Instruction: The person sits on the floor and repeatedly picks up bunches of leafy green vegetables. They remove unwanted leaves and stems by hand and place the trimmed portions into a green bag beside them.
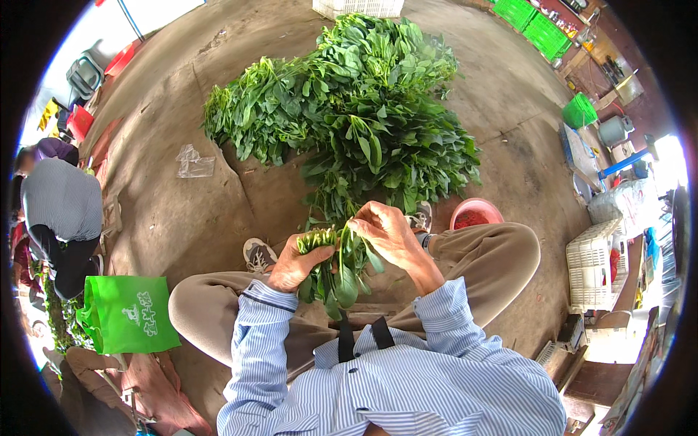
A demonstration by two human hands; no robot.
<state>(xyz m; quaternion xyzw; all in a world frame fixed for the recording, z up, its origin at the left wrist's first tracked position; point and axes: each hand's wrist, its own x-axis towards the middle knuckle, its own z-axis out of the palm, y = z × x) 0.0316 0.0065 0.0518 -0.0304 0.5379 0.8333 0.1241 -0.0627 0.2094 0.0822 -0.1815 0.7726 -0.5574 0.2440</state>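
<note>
My left hand (302, 262) is closed around a bunch of leafy greens (317, 240), its cut stem ends gathered at the top and its leaves hanging below. Beside it, my right hand (390, 234) pinches a stem with drooping leaves (347, 278) between thumb and fingers. Both hands are over my lap, between my bent knees. On the floor just beyond them lies a large heap of leafy greens (349, 109), reaching almost to my shoes.
A pink basin (476, 211) holding red bands stands by my right knee. At left are a green bag (131, 314) bearing writing and a bent-over person (62, 199). White crates (595, 267) stand at right. A clear plastic bag (194, 162) lies on the floor.
</note>
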